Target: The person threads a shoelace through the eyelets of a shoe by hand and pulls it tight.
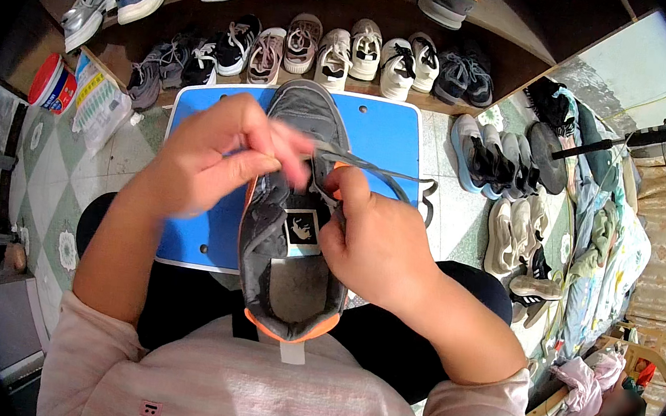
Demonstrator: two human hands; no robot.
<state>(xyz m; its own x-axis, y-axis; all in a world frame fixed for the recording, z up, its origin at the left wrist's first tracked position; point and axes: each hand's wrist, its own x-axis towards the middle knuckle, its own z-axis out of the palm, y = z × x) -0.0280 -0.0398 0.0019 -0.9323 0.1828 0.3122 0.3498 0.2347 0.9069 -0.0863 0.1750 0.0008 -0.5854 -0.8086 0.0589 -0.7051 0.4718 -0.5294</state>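
A dark grey lace-up shoe (304, 107) with orange trim lies right before me, toe pointing away and heel near my shirt. It rests partly on a blue tabletop (390, 126). My right hand (375, 243) grips the right side of its opening, with thumb and bent index finger at the edge. My left hand (216, 159) is over the left side of the lacing, its fingers bent and blurred; whether they pinch the lace is unclear. A grey shoelace (368, 166) trails rightward past the right hand. Inside, the tongue carries a square label (301, 232).
Behind the table, shelves (376, 90) hold many pairs of shoes. More shoes (490, 157) stand on the tiled floor at right, beside a pedestal fan (633, 136). At left are a red-lidded bucket (51, 84) and a plastic bag (100, 110).
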